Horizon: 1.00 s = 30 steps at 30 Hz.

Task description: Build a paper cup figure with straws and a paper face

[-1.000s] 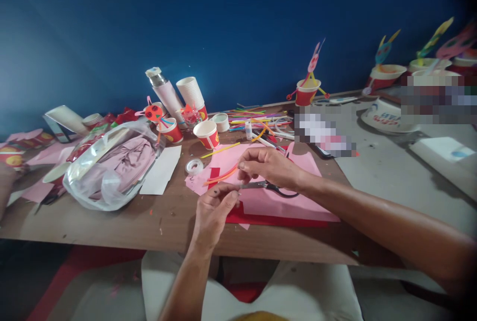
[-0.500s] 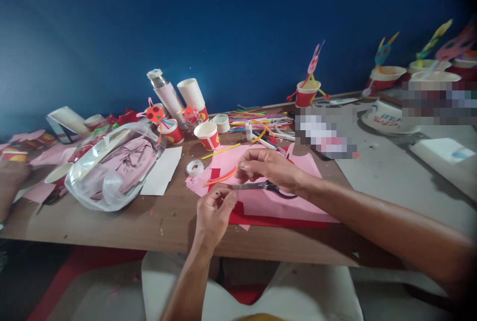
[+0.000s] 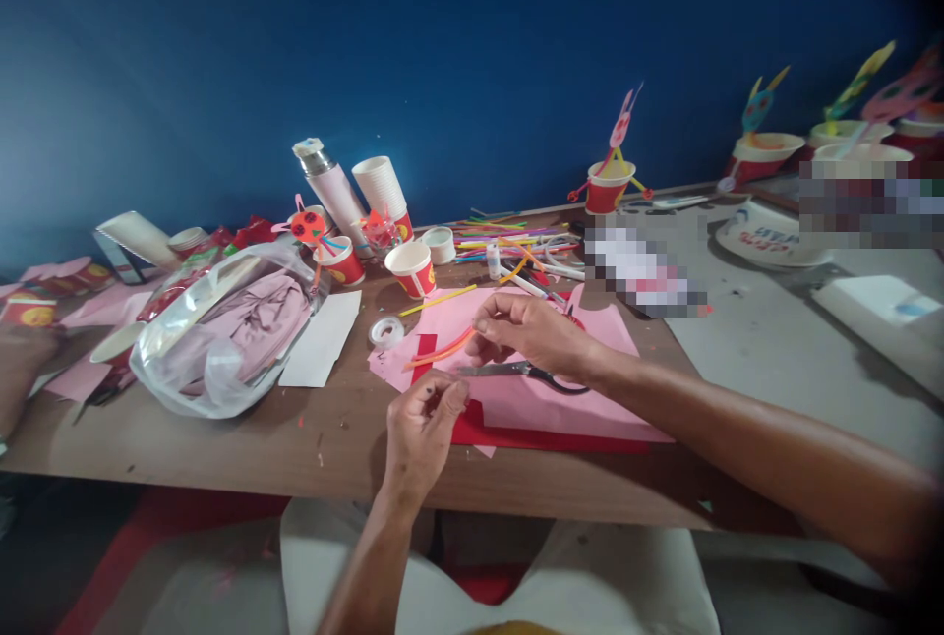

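Note:
My left hand (image 3: pixel 422 433) is closed in a pinch, thumb against fingers, over the near edge of the coloured sheets. Whatever it pinches is too small to make out. Just above and to the right, my right hand (image 3: pixel 527 335) has its fingertips pressed together too, and I cannot tell what is in them. Orange craft strips (image 3: pixel 439 352) run up to the right fingertips; whether they are held or lie behind is unclear. Black-handled scissors (image 3: pixel 542 375) lie beneath my right hand on pink paper (image 3: pixel 590 409), which rests on a red sheet (image 3: pixel 567 439). A tape roll (image 3: pixel 385 331) sits to the left.
Behind the hands stand paper cups (image 3: pixel 411 269), a glue bottle (image 3: pixel 493 259) and a pile of colourful sticks (image 3: pixel 516 232). A plastic bag (image 3: pixel 221 350) and white paper (image 3: pixel 319 340) lie left. At far left is another person's hand (image 3: pixel 26 360). Cup figures (image 3: pixel 611 185) stand along the wall.
My left hand has shifted very slightly down and left, a little farther from my right hand. Otherwise the hands and the things on the table look nearly the same.

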Each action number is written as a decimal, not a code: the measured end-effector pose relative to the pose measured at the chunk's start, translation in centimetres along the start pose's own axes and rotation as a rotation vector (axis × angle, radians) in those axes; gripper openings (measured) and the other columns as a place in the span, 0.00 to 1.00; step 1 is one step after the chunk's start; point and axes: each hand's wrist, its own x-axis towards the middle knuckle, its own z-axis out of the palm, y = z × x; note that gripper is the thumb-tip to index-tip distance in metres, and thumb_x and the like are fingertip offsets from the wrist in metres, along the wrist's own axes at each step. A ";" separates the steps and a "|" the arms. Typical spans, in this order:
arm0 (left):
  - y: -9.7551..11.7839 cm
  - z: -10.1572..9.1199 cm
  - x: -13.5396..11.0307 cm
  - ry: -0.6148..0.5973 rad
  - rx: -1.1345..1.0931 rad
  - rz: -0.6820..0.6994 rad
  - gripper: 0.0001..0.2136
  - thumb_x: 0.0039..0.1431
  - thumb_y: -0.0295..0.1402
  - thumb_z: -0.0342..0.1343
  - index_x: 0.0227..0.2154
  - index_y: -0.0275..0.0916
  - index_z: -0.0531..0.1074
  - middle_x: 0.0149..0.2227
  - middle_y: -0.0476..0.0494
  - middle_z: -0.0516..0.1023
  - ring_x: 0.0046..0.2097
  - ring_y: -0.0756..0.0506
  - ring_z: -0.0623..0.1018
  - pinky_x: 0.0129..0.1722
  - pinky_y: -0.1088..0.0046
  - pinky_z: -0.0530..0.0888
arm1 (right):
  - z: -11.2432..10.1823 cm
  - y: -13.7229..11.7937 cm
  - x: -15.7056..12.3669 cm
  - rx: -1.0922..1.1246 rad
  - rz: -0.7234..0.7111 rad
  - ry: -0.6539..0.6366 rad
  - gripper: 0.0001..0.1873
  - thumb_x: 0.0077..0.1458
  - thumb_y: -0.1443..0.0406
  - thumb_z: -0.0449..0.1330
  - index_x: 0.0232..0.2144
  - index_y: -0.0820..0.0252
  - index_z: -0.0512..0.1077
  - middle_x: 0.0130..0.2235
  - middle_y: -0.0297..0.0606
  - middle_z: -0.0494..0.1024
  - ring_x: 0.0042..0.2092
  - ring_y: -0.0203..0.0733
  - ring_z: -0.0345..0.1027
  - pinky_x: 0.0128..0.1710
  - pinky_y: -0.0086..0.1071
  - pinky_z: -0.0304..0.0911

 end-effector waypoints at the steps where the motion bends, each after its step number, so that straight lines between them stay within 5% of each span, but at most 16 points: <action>1: 0.1 0.1 0.0 0.020 0.018 0.028 0.09 0.53 0.36 0.54 0.23 0.38 0.72 0.22 0.49 0.73 0.25 0.51 0.71 0.27 0.78 0.66 | 0.2 0.1 -0.1 0.036 0.009 0.011 0.05 0.53 0.64 0.54 0.28 0.61 0.64 0.28 0.36 0.76 0.28 0.33 0.69 0.28 0.27 0.61; 7: 0.9 1.1 -0.1 0.078 0.019 0.149 0.06 0.51 0.32 0.56 0.22 0.40 0.73 0.24 0.47 0.74 0.27 0.49 0.71 0.32 0.76 0.68 | 0.7 0.2 -0.3 0.191 0.087 0.043 0.05 0.53 0.64 0.53 0.28 0.60 0.61 0.28 0.35 0.77 0.29 0.37 0.72 0.31 0.31 0.65; 20: -0.9 0.1 -0.4 -0.104 -0.142 -0.032 0.05 0.52 0.33 0.55 0.26 0.37 0.73 0.27 0.48 0.75 0.26 0.50 0.75 0.28 0.78 0.70 | 0.1 0.2 0.0 0.222 0.159 -0.014 0.07 0.55 0.63 0.54 0.30 0.60 0.61 0.27 0.36 0.78 0.30 0.38 0.74 0.33 0.32 0.68; 30: -0.2 0.5 -0.1 -0.114 0.098 0.114 0.05 0.54 0.31 0.54 0.25 0.37 0.71 0.26 0.49 0.74 0.28 0.51 0.73 0.29 0.79 0.68 | 0.4 0.8 0.0 0.204 0.133 0.023 0.03 0.54 0.66 0.52 0.29 0.59 0.60 0.26 0.34 0.77 0.29 0.36 0.73 0.31 0.30 0.66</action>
